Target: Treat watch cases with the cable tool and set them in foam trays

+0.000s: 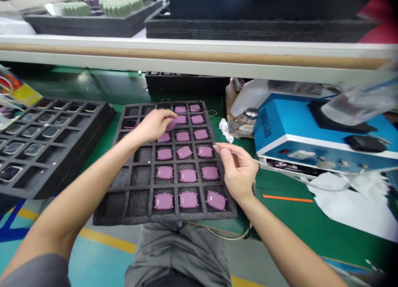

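Observation:
My left hand [156, 125] is closed on a purple watch case [171, 124], pinched at the fingertips above the upper middle of a black foam tray [141, 214]. Several more purple cases, such as one at the front [188, 200], lie in the tray's right three columns. Just off the tray's right edge, my right hand [238, 167] grips a thin clear tube [264, 163] with a small pale tip pointing left. That tube trails right, toward the blue machine. Fingers partly hide the held case.
Left stands another foam tray [62, 154] holding glass-faced watch pieces. At right are a blue machine [280, 129], a glass bottle [244, 123], crumpled tissue [226, 130], an orange stick [287, 198] and white paper [351, 208]. A shelf edge [199, 57] crosses above.

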The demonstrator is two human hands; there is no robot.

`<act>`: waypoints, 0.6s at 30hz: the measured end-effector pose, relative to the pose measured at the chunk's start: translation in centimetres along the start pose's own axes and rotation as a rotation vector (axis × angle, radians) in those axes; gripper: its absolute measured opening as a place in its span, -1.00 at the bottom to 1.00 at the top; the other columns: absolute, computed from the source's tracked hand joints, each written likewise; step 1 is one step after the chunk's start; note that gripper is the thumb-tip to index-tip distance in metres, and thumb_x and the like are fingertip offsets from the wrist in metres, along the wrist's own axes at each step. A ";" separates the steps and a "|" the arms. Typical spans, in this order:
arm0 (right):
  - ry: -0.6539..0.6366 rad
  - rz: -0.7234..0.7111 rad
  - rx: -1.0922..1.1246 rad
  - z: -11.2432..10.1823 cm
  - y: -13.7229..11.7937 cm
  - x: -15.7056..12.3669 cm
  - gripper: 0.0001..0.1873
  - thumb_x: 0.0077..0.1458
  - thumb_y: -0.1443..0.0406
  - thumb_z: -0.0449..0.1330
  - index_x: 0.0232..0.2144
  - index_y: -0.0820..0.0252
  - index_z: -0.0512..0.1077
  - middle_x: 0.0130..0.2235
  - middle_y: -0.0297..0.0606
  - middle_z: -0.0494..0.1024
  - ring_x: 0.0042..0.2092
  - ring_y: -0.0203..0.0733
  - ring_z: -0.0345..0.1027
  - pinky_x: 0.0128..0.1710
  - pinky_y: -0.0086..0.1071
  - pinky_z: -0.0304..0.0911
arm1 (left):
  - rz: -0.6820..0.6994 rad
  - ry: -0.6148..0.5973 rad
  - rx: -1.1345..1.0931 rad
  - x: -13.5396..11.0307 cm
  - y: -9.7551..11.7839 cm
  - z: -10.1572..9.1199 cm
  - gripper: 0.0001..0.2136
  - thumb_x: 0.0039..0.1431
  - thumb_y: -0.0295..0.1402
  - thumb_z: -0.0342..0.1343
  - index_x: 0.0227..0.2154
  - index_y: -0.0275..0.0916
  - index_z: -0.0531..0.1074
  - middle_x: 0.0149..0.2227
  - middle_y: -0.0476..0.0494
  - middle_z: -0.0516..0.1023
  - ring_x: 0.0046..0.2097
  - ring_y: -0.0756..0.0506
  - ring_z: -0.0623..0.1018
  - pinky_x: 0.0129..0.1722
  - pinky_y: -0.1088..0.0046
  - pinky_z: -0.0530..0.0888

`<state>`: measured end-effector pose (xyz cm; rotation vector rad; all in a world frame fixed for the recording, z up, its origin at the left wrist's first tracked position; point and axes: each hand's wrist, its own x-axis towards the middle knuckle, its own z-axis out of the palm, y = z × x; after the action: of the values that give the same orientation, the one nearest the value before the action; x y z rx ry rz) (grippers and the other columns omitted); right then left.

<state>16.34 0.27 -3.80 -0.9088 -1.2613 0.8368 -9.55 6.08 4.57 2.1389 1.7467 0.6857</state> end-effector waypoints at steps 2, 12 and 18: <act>-0.003 0.000 -0.016 0.0 0.0 -0.1 -0.81 0.24 0.18 0.28 -0.23 0.15 0.63 -0.19 -0.17 0.70 -0.15 -0.15 0.61 -0.05 -0.22 0.55 | -0.036 -0.134 0.127 2.1 -2.4 -1.3 -0.64 0.15 -0.47 0.01 -0.11 -0.29 0.66 -0.06 -0.20 0.70 0.00 -0.17 0.63 0.13 0.38 0.45; -0.007 0.032 -0.039 -0.2 0.2 -0.3 -0.78 0.24 0.14 0.27 -0.23 0.15 0.63 -0.19 -0.19 0.69 -0.15 -0.13 0.60 -0.03 -0.15 0.55 | -0.081 0.025 0.328 -0.5 -7.9 -3.8 -0.58 0.11 -0.37 0.12 0.04 -0.23 0.60 0.11 -0.26 0.62 0.17 -0.31 0.55 0.24 0.15 0.39; 0.014 0.065 -0.017 -0.2 0.3 -0.4 -0.76 0.24 0.12 0.28 -0.22 0.17 0.61 -0.20 -0.20 0.67 -0.20 -0.19 0.59 -0.06 -0.19 0.56 | -0.252 -0.051 0.571 -4.5 -11.0 -6.1 -0.61 0.18 -0.31 0.10 0.03 -0.20 0.62 0.00 -0.29 0.68 0.08 -0.39 0.61 0.12 0.10 0.44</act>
<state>16.47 0.03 -4.26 -0.9724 -1.2335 0.8703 -22.61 3.73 3.32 2.1675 2.3383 0.0616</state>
